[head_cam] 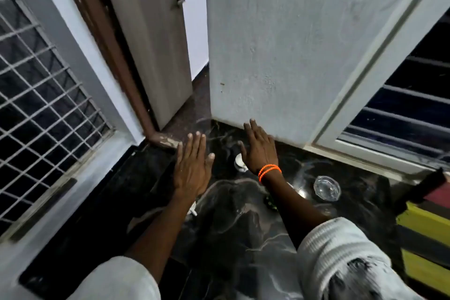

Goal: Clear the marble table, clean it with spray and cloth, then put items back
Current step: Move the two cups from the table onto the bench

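My left hand (192, 165) is stretched forward, palm down, fingers straight and close together, holding nothing; it hangs over the left part of the marble table (238, 226). My right hand (258, 151) is likewise flat and empty, fingers straight and slightly spread, its fingertips reaching toward the base of the grey wall (280, 44). I cannot tell whether either palm touches the stone. Two orange bead bracelets (269, 171) circle the right wrist. Both forearms come out of white sleeves (341, 251).

Left to right: a window with a white metal grille (41, 95) fills the far left, above a pale sill. Next stands a brown door frame (107, 39) with a grey door (151, 39) behind it.

The table is black with white veining and runs from the sill to the wall. Under my left wrist a small white object (193, 210) shows partly; what it is I cannot tell. Between the hands, just beside the right palm, sits a small white cup-like item (238, 164). A small dark green object (269, 202) lies under the right forearm. Further right a clear glass bowl (326, 188) rests on the marble, apart from the hand. At the far right edge are yellow, black and red striped boxes (426, 231), below a louvred window (414, 95).
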